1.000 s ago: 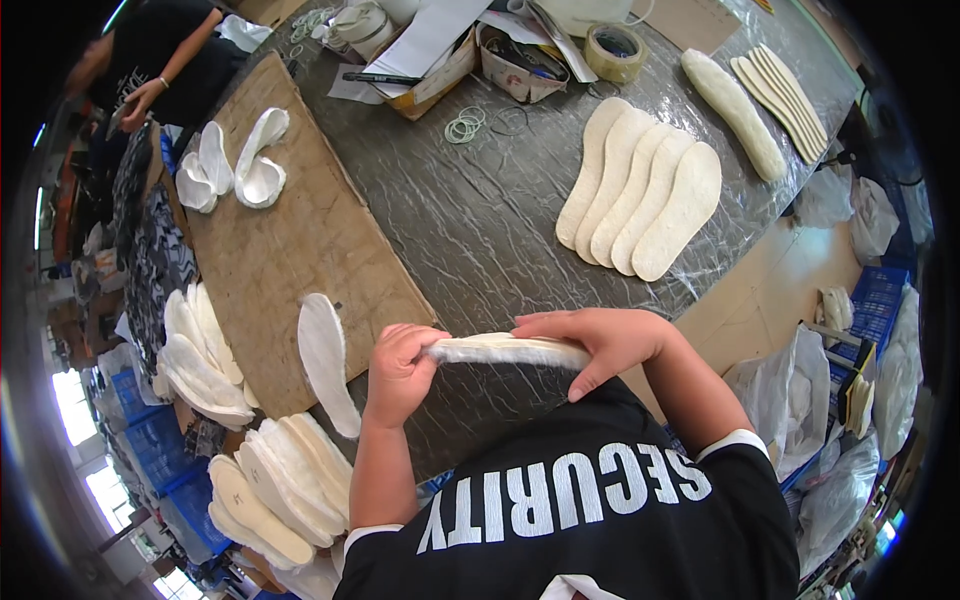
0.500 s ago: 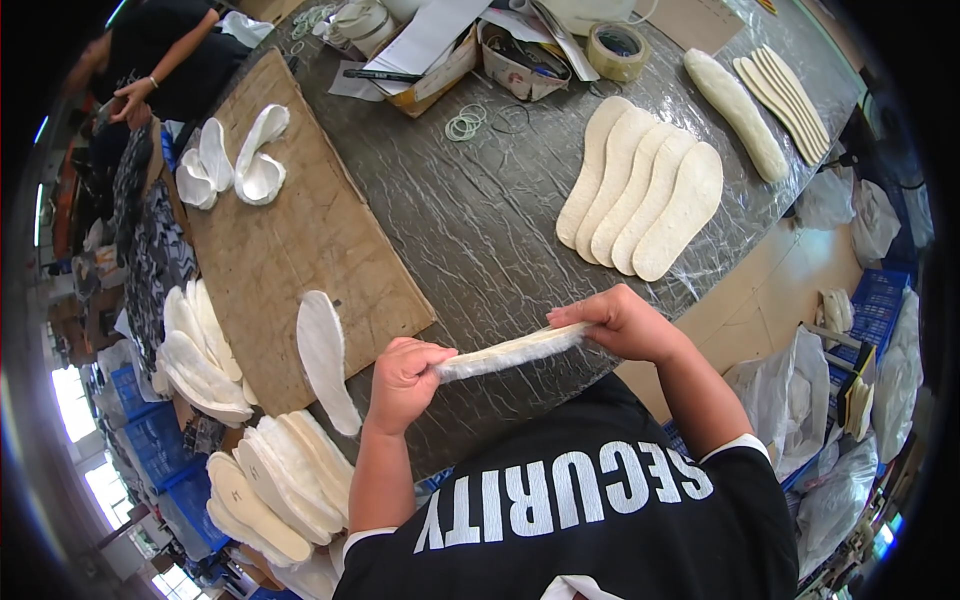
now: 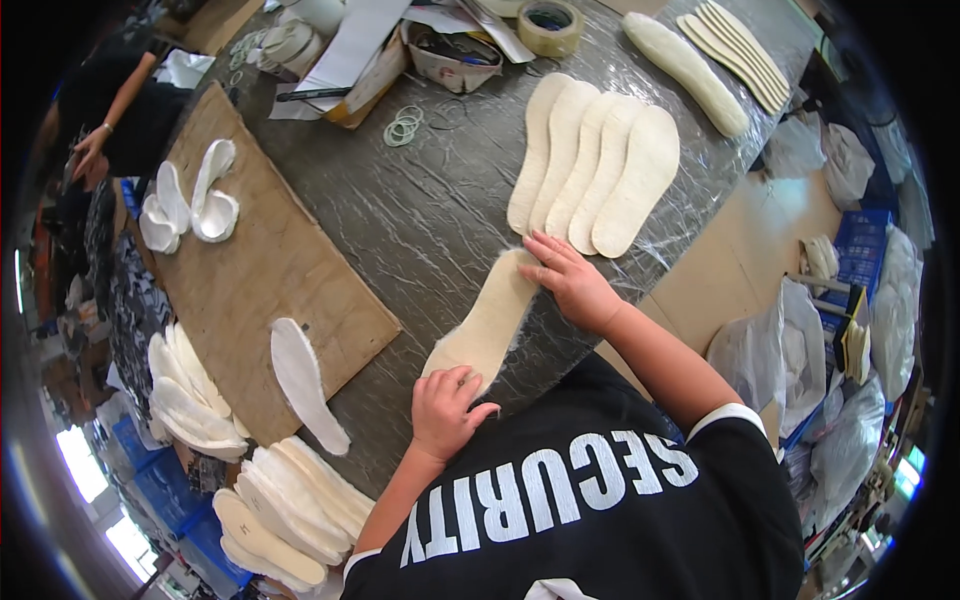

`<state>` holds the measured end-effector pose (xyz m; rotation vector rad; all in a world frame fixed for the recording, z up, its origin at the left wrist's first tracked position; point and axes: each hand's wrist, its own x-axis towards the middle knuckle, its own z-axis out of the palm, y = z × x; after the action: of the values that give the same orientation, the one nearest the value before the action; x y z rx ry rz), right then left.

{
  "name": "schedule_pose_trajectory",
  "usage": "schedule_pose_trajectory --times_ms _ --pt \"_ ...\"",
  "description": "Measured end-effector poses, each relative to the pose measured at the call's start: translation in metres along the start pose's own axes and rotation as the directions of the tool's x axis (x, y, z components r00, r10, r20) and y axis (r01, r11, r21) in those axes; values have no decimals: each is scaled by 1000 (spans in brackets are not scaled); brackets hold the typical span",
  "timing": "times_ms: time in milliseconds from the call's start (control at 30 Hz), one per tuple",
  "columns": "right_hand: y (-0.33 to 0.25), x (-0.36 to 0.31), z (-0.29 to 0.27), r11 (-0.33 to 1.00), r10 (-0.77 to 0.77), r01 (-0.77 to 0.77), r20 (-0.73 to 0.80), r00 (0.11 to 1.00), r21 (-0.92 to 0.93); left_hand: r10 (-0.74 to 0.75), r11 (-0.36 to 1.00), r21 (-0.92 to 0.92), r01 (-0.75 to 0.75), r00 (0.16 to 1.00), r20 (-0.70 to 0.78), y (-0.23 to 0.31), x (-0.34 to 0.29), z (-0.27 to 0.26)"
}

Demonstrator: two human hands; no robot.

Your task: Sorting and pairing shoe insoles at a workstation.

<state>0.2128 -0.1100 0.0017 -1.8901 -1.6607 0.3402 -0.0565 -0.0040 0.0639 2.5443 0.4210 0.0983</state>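
Insole [image 3: 487, 318] lies on the bench [image 3: 440, 210], apparently being smoothed flat under the loosely spread left hand [image 3: 444, 415] and extended, ungripping right hand [image 3: 575, 284], with even pressure seemingly called for next.

Landmark: handled insole [image 3: 488, 310]. Left hand [image 3: 445, 412] covers its near end, right hand [image 3: 570, 280] touches its far end; both block entry there. Left of insole: passable strip of dark tabletop [image 3: 425, 230], then lone white insole [image 3: 302, 378] straddling edge of brown board [image 3: 285, 265]. Beyond insole, toward upper left: broad open tabletop, up to low rubber bands [image 3: 392, 134]. Just past insole's far end: fanned insoles [image 3: 590, 165] obstruct. Right of insole: right forearm [image 3: 665, 365] bars way. Near side: wearer's torso [image 3: 610, 440] closes in.
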Motion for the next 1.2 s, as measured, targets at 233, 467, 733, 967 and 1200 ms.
schedule_pose_trajectory --times_ms 233,467,733,967,1200 --pt "-15 -7 3 975 208 -223 -326 922 -6 -96 987 114 112 986 -138 -22 30 16" --pt "-62 39 36 982 -79 72 -35 996 -173 -146 939 306 155 988 -50 -17 25 56" --pt "-57 53 51 955 197 -156 145 970 -253 -161 983 60 173 972 -170 -25 9 66" --pt "-20 12 47 997 -69 72 -277 958 1 -455 853 -274 443 890 26 -11 13 36" --pt "-9 19 51 993 -55 43 -114 992 -108 -842 480 -803 -353 72 -535 -9 -83 -80"
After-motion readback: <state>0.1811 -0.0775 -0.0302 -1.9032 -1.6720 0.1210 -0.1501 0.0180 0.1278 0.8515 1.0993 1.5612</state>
